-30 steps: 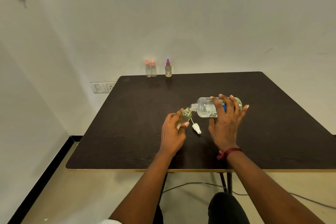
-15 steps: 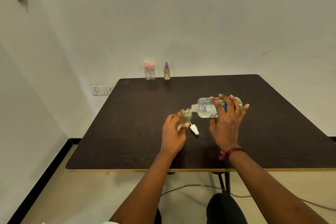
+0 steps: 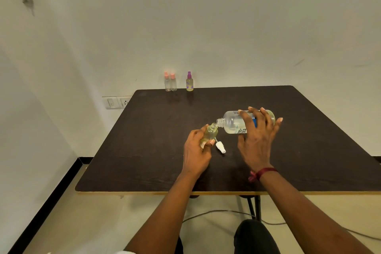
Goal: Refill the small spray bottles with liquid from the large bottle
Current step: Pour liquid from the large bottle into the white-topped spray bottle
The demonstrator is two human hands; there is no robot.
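Over the counter's [image 3: 144, 150] middle my right hand [image 3: 255, 140] grips the large bottle [image 3: 233, 122] lying almost flat, its neck pointing left onto the open mouth of the small spray bottle [image 3: 210, 133] my left hand [image 3: 195, 150] holds tilted toward it.

- The left hand [image 3: 195, 150] grips a small spray bottle [image 3: 209, 133], uncapped and tilted, near the middle of the dark desk [image 3: 144, 150].
- The right hand [image 3: 257, 138] holds the large bottle [image 3: 232, 122] almost on its side, its open neck at the small bottle's mouth.
- A white spray cap [image 3: 220, 147] lies on the desk between the two hands.
- A red wristband [image 3: 262, 172] circles the right wrist.
- At the far edge, towards the left corner, stand two pink-capped bottles [image 3: 170, 83] touching each other, with a purple-capped bottle [image 3: 189, 83] near them.
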